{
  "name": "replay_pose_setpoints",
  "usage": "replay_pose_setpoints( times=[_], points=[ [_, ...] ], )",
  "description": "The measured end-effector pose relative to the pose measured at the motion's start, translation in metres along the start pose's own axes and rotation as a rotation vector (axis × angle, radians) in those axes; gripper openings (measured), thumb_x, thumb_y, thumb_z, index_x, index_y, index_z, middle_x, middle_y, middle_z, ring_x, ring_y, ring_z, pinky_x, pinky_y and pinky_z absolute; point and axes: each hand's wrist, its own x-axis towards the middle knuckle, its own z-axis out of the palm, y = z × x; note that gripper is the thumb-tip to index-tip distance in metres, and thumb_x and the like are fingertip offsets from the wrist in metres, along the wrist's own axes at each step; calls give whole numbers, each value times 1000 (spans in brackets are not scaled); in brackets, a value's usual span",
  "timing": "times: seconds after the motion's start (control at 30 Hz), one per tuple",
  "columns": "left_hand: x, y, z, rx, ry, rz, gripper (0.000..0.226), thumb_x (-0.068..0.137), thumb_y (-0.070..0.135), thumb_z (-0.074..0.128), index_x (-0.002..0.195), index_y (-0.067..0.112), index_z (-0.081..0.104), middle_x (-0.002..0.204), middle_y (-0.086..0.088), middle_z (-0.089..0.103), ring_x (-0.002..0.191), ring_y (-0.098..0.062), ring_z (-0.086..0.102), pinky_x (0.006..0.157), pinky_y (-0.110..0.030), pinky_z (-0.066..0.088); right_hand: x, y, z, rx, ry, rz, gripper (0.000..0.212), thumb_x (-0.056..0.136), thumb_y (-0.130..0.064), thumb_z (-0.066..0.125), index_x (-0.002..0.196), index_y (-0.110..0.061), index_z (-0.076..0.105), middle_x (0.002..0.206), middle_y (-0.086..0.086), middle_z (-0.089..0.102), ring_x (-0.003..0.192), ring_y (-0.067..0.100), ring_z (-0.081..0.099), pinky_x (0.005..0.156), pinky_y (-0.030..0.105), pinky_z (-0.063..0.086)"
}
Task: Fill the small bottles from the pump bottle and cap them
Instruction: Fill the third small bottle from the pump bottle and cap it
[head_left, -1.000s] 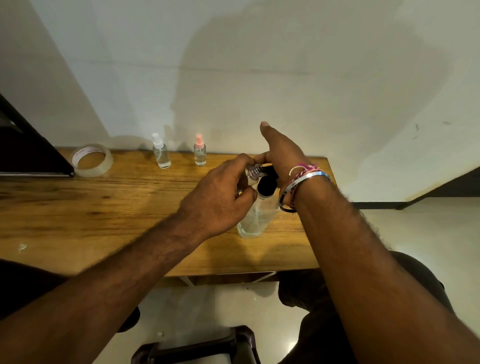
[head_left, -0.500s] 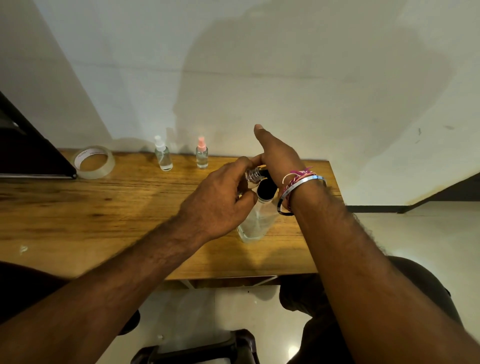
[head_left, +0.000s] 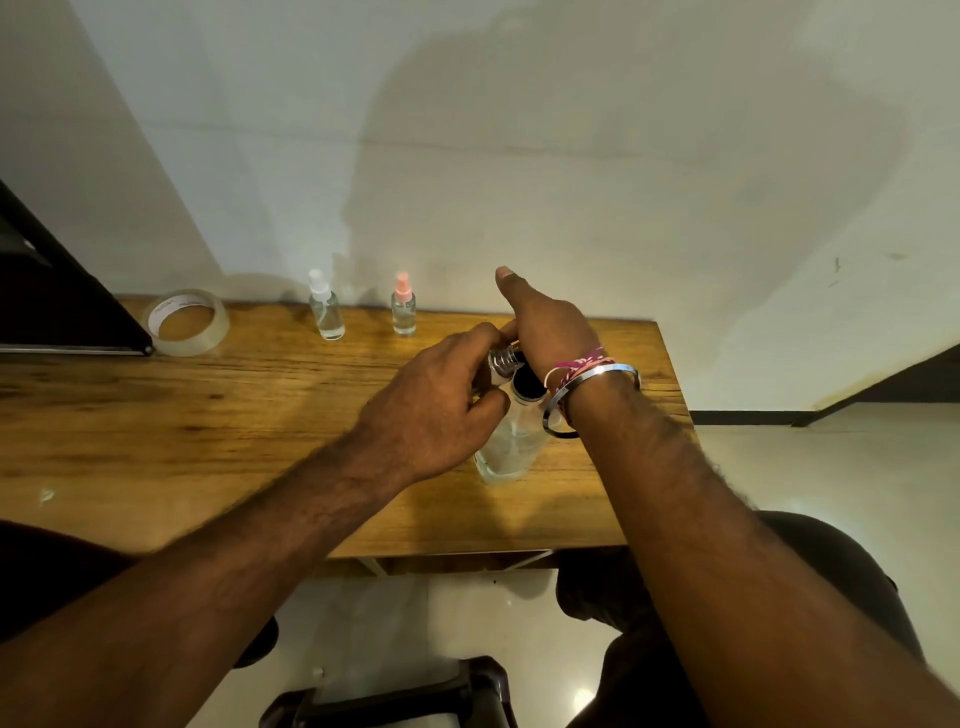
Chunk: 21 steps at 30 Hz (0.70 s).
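Nearest on the bench (head_left: 156, 415) stands the pump bottle (head_left: 506, 447). Just above its body the left hand (head_left: 436, 410) pinches an uncapped small bottle (head_left: 500, 362) at the black pump head (head_left: 529, 383), likely to catch the liquid, while the right hand (head_left: 545, 327) curls over the pump, thumb raised. Beyond the pump bottle two capped bottles (head_left: 326, 312) wait by the wall, presumably finished.

table (head_left: 218, 415): wood, grained, warm satin sheen
pump bottle (head_left: 511, 447): clear, glossy, right of table centre
small bottle neck (head_left: 501, 358): threaded, shiny, looks metallic
bangle (head_left: 597, 382): polished metal
wrist threads (head_left: 579, 364): pink and white cloth
tape roll (head_left: 187, 322): glossy clear film, at table's far left
wall (head_left: 519, 130): matt paint
floor (head_left: 831, 467): glossy
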Motion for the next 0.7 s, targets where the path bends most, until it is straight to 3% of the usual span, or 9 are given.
replay_pose_setpoints(
  times=[0.03,0.07,0.17,0.23,0.3,0.43,0.5,0.57,0.7],
  points=[
    [0,0,0,2,-2,-2,30,92,23,63,121,23,56,101,4,62,87,-13,60,74,-43,56,-1,0,0,31,-6,12,73,105,-56,17,137,-5,57,131,25,60,80,24,48,71,9,45],
    [0,1,-1,1,-2,-2,31,92,22,64,123,23,56,101,4,62,87,-13,60,74,-42,56,0,3,1,47,-7,1,69,104,-57,22,135,-8,60,125,23,64,82,25,54,70,6,44],
    [1,4,-4,-39,23,16,40,92,19,64,131,25,56,108,5,65,94,-12,62,78,-37,55,-3,3,-2,327,23,79,59,95,-65,43,105,-14,73,96,10,73,89,28,68,95,40,52],
    [3,7,-7,-41,28,20,42,92,19,64,133,25,55,110,5,65,95,-13,62,79,-39,56,-2,-1,-6,437,4,141,61,90,-69,50,96,-13,73,84,4,73,81,25,68,95,47,53],
    [5,7,-8,-31,24,14,45,92,21,64,136,26,54,112,5,65,96,-13,63,80,-42,58,-2,-5,-10,471,-38,171,62,89,-69,51,103,-13,72,78,3,72,74,23,66,90,44,54],
    [5,9,-9,-33,16,19,55,92,21,64,144,30,49,109,7,63,95,-11,62,80,-40,57,-4,-15,-18,485,-101,196,65,92,-69,46,121,-15,67,80,5,71,71,23,67,71,34,51],
    [4,10,-10,-33,11,31,63,92,22,64,151,33,44,109,7,64,96,-12,62,80,-38,57,-4,-18,-18,466,-92,186,63,93,-69,44,117,-16,68,88,6,72,82,25,68,79,38,54],
    [4,9,-9,-30,9,23,63,92,24,64,151,33,44,111,6,64,97,-12,63,82,-41,58,-2,-17,-16,447,-75,187,59,93,-69,45,99,-16,69,93,6,71,88,26,67,92,43,52],
    [5,8,-9,-16,4,13,54,88,34,58,141,28,51,116,5,65,103,-15,64,85,-45,59,1,-10,-10,370,-41,186,65,91,-72,45,101,-12,70,94,5,70,88,23,64,88,39,49]
  ],
)
